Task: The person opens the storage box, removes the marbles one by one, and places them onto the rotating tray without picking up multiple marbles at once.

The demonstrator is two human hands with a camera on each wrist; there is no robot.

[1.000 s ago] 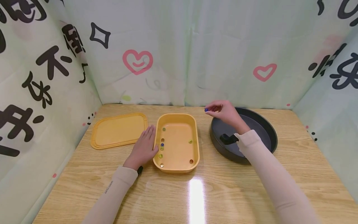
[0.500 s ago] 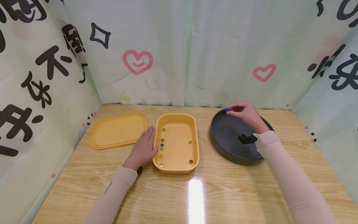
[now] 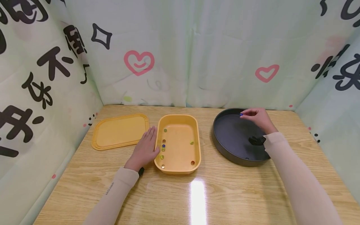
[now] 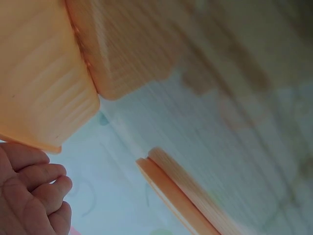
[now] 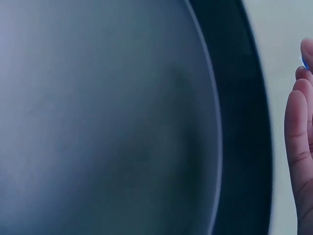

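Between the thumb and fingertips of my right hand [image 3: 258, 118] a small blue marble [image 3: 241, 114] is pinched. That hand hovers over the far part of a round black pan [image 3: 219, 142]; in the right wrist view only a sliver of the blue marble [image 5: 305, 62] shows between the fingers. My left hand [image 3: 144, 150] rests against the left side of a yellow rectangular container [image 3: 178, 170], its thumb at the rim and its fingers extended. Inside the container lie several glass marbles, mostly along the left side, among them a blue marble [image 3: 163, 146] and a reddish-brown marble [image 3: 192, 162].
A flat yellow lid [image 3: 121, 131] lies on the wooden table [image 3: 168, 200] left of the container. Curtains [image 3: 225, 47] with printed hearts and characters enclose the back and sides. A strip of table separates container and pan.
My right hand has moved rightward from the pan's left rim to over its inside, with the blue marble still pinched. My left hand and the container have stayed put.
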